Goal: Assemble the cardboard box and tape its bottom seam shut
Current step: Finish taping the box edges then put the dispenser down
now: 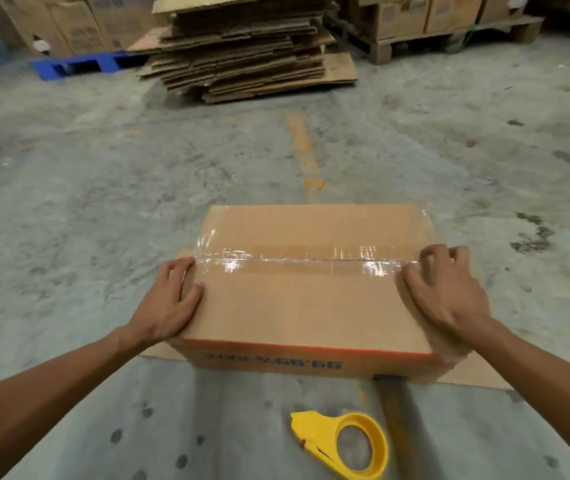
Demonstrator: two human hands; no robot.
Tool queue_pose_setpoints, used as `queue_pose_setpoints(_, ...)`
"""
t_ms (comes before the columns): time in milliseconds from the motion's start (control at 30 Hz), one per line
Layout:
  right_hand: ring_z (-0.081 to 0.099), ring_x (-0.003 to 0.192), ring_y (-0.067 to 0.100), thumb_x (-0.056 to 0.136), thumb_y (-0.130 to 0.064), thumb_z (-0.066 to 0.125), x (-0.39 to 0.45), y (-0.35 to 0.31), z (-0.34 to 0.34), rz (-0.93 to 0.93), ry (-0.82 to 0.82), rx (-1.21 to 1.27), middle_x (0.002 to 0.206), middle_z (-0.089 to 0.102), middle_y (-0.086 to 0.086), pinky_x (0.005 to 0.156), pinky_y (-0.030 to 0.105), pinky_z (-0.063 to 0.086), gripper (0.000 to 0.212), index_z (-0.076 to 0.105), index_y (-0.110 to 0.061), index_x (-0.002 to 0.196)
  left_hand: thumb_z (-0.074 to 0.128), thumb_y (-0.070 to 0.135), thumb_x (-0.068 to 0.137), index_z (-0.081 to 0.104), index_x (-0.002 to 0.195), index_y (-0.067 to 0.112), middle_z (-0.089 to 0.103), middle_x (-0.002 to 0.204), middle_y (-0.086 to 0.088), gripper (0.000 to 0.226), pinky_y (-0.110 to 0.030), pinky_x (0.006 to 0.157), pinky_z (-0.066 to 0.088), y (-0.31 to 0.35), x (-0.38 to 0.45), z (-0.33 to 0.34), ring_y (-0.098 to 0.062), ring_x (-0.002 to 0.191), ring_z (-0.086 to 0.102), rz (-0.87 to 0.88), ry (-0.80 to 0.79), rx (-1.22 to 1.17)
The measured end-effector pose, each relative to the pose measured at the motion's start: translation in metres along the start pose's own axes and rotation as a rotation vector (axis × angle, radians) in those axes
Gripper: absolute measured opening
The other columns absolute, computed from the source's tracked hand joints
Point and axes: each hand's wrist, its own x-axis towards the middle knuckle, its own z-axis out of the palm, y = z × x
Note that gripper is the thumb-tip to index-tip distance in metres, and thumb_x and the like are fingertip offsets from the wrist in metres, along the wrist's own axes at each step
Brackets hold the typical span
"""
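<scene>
Head view. A cardboard box (311,296) is seen on the concrete floor (103,188), set partly on a flat cardboard sheet (467,381) that shows beneath its near edge. The upturned face is closed, and a strip of clear tape (297,261) is laid along its centre seam from the left edge to the right.

Writing: dark blue print is carried upside down on the near side wall, under an orange band; "99.99" can be read, the rest is too blurred.

Hands: the left hand (169,303) is laid against the box's left end, fingers straight over the side and thumb on the top face. The right hand (443,289) is pressed on the top right edge at the tape's end, fingers bent over the corner; nothing is pinched or gripped.

Floor and room: grey, stained concrete with a worn orange painted line (302,147) running away from the box.

Other items: a yellow tape dispenser (345,445) is lying on the floor just nearer than the box. A stack of flattened cartons (242,50) is placed well beyond, flanked by a blue pallet (75,65) at left and a wooden pallet (449,39) loaded with printed cartons at right.
</scene>
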Motion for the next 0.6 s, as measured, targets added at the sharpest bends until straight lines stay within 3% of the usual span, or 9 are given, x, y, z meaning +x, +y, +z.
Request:
queue_pose_setpoints(33,0.059,0.091,0.040,0.093,-0.060,0.038,0.005,-0.003,-0.002,0.021,0.017,0.000,0.132,0.036,0.011,0.079,0.043,0.044,0.051,0.040,-0.021,0.125,0.043,0.049,0.097,0.031,0.148,0.023,0.030,0.144,-0.001,0.059,-0.036,0.103,0.036,-0.001,-0.001,-0.003,-0.025,0.127,0.046,-0.033,0.006,-0.021)
queue_pose_setpoints(100,0.056,0.103,0.043,0.092,-0.061,0.038,0.021,-0.003,-0.005,0.048,0.013,0.025,0.135,0.036,0.014,0.085,0.047,0.044,0.057,0.034,-0.024,0.135,0.044,0.049,0.097,0.026,0.149,0.029,0.030,0.135,0.000,0.058,-0.036,0.100,0.038,0.002,0.003,-0.006,-0.025,0.120,0.049,-0.073,0.010,-0.054)
queue_pose_setpoints(233,0.040,0.131,0.044,0.094,-0.058,0.040,0.050,-0.007,0.003,0.134,-0.131,0.191,0.152,0.028,0.023,0.107,0.048,0.032,0.078,0.006,-0.024,0.155,0.038,0.060,0.094,0.013,0.155,0.022,0.026,0.152,-0.009,0.076,-0.038,0.111,0.027,0.013,0.031,-0.007,-0.027,0.136,0.035,-0.144,-0.048,-0.142)
queue_pose_setpoints(367,0.045,0.129,0.042,0.096,-0.053,0.043,0.054,-0.013,0.011,0.157,-0.154,0.237,0.145,0.045,0.025,0.102,0.042,0.036,0.080,0.005,-0.016,0.156,0.042,0.060,0.094,0.009,0.156,0.023,0.032,0.157,-0.007,0.080,-0.038,0.109,0.030,0.016,0.041,0.000,-0.030,0.139,0.037,-0.203,-0.077,-0.160)
queue_pose_setpoints(600,0.042,0.133,0.040,0.095,-0.052,0.046,0.058,-0.015,0.007,0.163,-0.148,0.252,0.150,0.042,0.020,0.105,0.042,0.035,0.081,0.006,-0.017,0.157,0.042,0.055,0.096,0.011,0.156,0.021,0.041,0.152,-0.009,0.075,-0.035,0.101,0.036,0.024,0.039,-0.005,-0.031,0.132,0.045,-0.153,-0.051,-0.113)
